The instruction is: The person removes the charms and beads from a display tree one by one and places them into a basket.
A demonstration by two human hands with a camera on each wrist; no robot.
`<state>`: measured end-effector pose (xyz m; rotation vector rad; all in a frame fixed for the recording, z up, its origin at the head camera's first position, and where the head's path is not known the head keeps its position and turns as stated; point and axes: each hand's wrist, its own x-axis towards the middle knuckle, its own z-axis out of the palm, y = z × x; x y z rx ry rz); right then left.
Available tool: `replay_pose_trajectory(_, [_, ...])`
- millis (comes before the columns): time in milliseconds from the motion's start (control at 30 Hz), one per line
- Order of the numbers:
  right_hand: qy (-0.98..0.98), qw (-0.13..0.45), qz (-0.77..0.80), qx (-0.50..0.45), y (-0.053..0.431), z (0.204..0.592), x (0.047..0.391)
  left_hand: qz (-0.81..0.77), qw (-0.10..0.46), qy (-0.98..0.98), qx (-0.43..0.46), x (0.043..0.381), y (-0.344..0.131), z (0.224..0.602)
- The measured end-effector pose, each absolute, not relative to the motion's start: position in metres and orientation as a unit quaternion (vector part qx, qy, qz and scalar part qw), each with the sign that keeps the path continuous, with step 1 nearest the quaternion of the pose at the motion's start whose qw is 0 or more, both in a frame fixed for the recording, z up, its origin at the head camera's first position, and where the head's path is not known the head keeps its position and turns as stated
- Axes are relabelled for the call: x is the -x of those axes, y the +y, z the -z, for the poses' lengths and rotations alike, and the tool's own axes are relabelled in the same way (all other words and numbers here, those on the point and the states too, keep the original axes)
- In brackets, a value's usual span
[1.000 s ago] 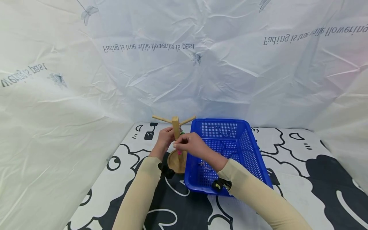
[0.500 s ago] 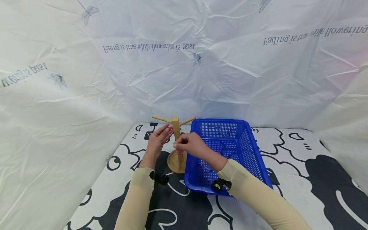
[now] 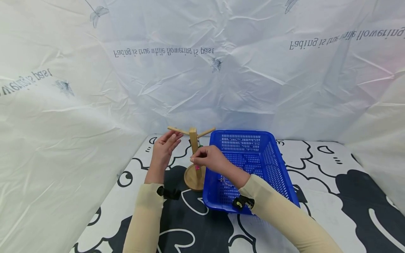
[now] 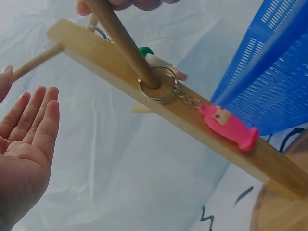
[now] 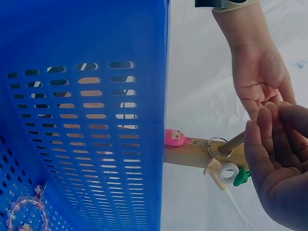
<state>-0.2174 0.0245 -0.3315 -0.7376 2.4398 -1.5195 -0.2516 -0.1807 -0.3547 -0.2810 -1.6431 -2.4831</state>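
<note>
A wooden stand (image 3: pixel 193 140) with several pegs rises from a round base. My right hand (image 3: pixel 209 158) pinches the tip of its front peg (image 4: pixel 127 43). Hanging from that peg by a metal ring is a keychain with a pink figure (image 4: pixel 228 127), lying against the post. Beyond the post dangles another charm cluster with a green piece (image 5: pixel 242 178) and a white ring (image 5: pixel 228 174). My left hand (image 3: pixel 162 149) is at the left peg (image 3: pixel 178 131), fingers extended and palm facing the stand. Its thumb is close to the peg's end; whether they touch, I cannot tell.
A blue plastic basket (image 3: pixel 240 132) with perforated walls stands right of the stand, beneath my right forearm. Inside it are beaded bracelets, one with pinkish clear beads (image 5: pixel 29 211). A black-and-white patterned cloth (image 3: pixel 319 189) covers the table, and a printed white sheet (image 3: pixel 196 91) hangs behind.
My left hand has come away from the post, its fingers straightening, and moved left to the left peg. The right hand has stayed on the front peg.
</note>
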Motion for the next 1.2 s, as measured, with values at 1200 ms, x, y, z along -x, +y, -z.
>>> replay_pose_trajectory(1200, [0.811, 0.099, 0.518, 0.252, 0.026, 0.332, 0.219, 0.833, 0.161, -0.524, 0.072, 0.254, -0.16, 0.337])
